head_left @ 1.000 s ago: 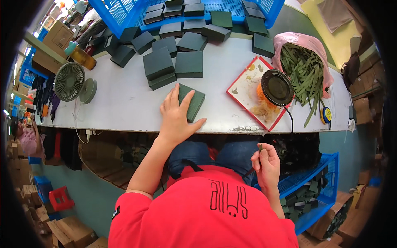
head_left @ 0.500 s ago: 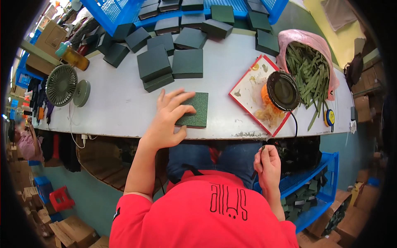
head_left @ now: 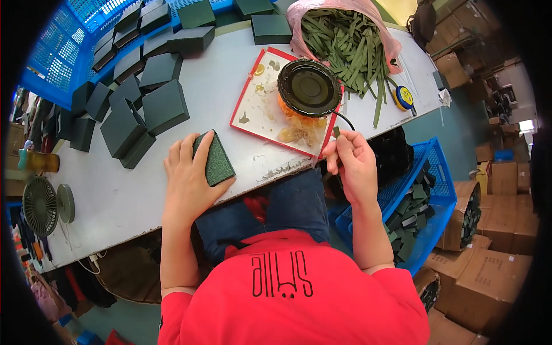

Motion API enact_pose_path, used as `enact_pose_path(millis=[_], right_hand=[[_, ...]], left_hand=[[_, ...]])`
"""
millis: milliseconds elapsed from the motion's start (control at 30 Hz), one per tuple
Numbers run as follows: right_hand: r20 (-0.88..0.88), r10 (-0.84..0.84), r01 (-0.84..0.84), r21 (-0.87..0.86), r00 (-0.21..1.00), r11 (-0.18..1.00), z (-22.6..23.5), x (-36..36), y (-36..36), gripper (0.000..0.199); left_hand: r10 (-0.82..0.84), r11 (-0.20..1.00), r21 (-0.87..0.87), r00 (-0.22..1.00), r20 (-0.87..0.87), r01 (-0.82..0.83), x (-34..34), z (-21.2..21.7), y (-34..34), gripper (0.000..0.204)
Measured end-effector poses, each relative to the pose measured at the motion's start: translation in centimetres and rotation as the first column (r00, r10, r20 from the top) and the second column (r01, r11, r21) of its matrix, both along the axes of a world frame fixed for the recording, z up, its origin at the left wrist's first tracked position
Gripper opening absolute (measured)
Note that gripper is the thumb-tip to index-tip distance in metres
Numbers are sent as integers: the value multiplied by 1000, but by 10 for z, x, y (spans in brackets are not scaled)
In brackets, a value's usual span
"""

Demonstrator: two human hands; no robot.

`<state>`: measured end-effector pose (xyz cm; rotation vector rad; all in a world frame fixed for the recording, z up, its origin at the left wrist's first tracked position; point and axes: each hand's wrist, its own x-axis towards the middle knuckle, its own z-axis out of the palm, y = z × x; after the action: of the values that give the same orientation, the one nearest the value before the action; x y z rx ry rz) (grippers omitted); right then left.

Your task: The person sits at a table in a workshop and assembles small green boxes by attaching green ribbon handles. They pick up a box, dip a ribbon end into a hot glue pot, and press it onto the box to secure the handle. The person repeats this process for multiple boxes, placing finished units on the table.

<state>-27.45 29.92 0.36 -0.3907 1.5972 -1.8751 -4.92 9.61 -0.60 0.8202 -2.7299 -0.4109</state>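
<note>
My left hand (head_left: 187,175) is wrapped round a speckled dark green box (head_left: 218,160) on the white table, thumb along its near edge and fingers over its far left side. At the table's front edge, my right hand (head_left: 355,167) pinches a narrow green ribbon strip (head_left: 336,132) between thumb and fingers. Just beyond that hand stands a round black pot (head_left: 309,86) with dark contents, on an orange base. It rests on a red-edged white board (head_left: 244,118) smeared with dried, glue-like residue.
Several dark green boxes (head_left: 165,106) lie stacked at the far left, by a blue basket (head_left: 54,54). A pink bag (head_left: 296,29) spills green ribbon strips (head_left: 351,49). Near it is a yellow tape measure (head_left: 403,98). A fan (head_left: 40,205) stands left; a blue crate (head_left: 441,184) sits low right.
My view has swung to the right. The left hand has gone from resting spread over the box to gripping it. My right hand has risen beside the board, with the ribbon strip showing.
</note>
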Motion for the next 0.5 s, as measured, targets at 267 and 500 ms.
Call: enact_pose_path(millis=[267, 500], right_hand=[[66, 16, -12, -59, 998, 998, -5, -11, -21, 18], [43, -23, 25, -37, 999, 999, -8, -9, -27, 18]], left_hand=[[0, 1000, -27, 998, -70, -2, 1, -10, 0, 88], [-4, 999, -35, 997, -71, 1, 3, -10, 0, 88]])
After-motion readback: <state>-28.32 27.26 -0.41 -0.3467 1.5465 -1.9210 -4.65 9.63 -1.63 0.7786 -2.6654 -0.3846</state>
